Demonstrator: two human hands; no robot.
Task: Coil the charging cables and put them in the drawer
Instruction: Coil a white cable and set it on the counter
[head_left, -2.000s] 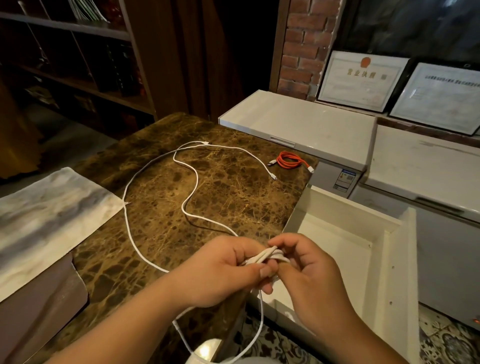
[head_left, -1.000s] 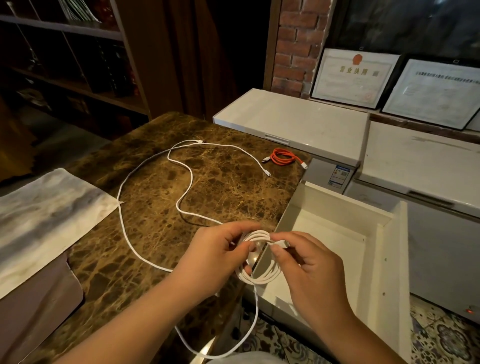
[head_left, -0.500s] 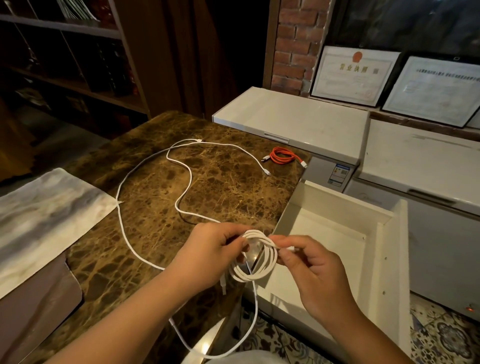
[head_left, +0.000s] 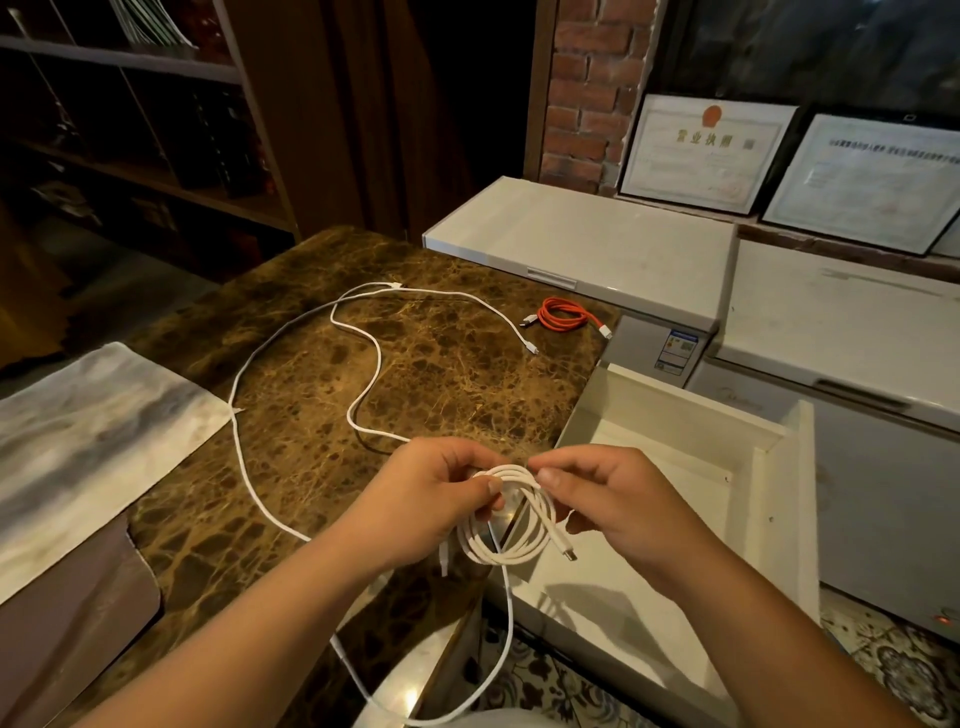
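Pinched between both hands was a small white coil (head_left: 506, 525), held in the air over the near edge of the table (head_left: 426, 374) beside the open drawer (head_left: 737, 467). The left hand (head_left: 426, 499) was closed on the coil's top left, thumb over the strands; the right hand (head_left: 618, 499) gripped the top right with fingertips only — neither hand was spread wide. One plug (head_left: 566, 551) hung free at the coil's lower right, and a loose tail (head_left: 506, 623) dropped below the table edge. Elsewhere on the table a long white cable (head_left: 363, 384) lay uncoiled, and an orange cable (head_left: 563, 314) lay bundled near the far corner.

As a judgement: the loops could be expected to spring open if either pinch were eased, since nothing bound them — and the hanging tail could snag on the table edge and drag the coil apart.
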